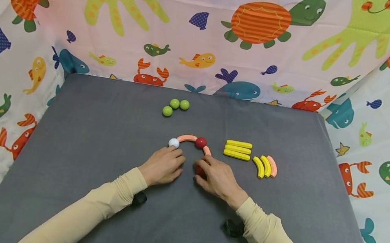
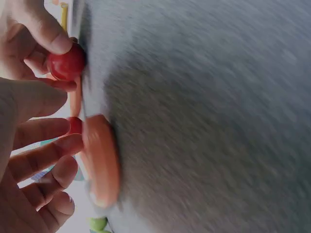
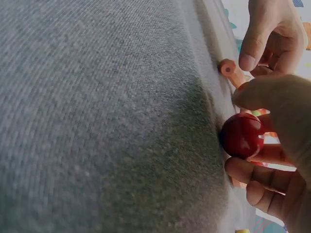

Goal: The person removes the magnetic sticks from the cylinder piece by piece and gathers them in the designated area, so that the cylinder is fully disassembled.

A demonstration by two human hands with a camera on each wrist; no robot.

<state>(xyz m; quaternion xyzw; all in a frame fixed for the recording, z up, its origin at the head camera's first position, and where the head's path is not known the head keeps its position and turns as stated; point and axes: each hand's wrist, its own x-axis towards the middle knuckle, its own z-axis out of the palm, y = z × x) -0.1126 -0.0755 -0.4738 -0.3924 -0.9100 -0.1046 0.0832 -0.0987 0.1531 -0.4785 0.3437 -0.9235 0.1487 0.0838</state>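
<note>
My right hand (image 1: 220, 179) pinches a glossy red ball (image 3: 242, 136) between thumb and fingers, low over the grey cloth. A curved pink rod (image 1: 207, 150) runs from near this ball up to a second red ball (image 1: 201, 142). Another curved pink rod (image 1: 187, 137) joins that one to a white ball (image 1: 174, 143), making an arch. Below the white ball my left hand (image 1: 162, 165) lies with relaxed fingers. In the left wrist view its fingertips are right beside a further curved pink rod (image 2: 103, 160), which the hand covers in the head view.
Several green balls (image 1: 174, 103) sit at the back of the grey table (image 1: 105, 126). Right of the arch lie straight yellow rods (image 1: 237, 149), curved yellow rods (image 1: 263, 167) and a curved pink rod (image 1: 272, 167). A patterned cloth (image 1: 172, 69) hangs behind the table.
</note>
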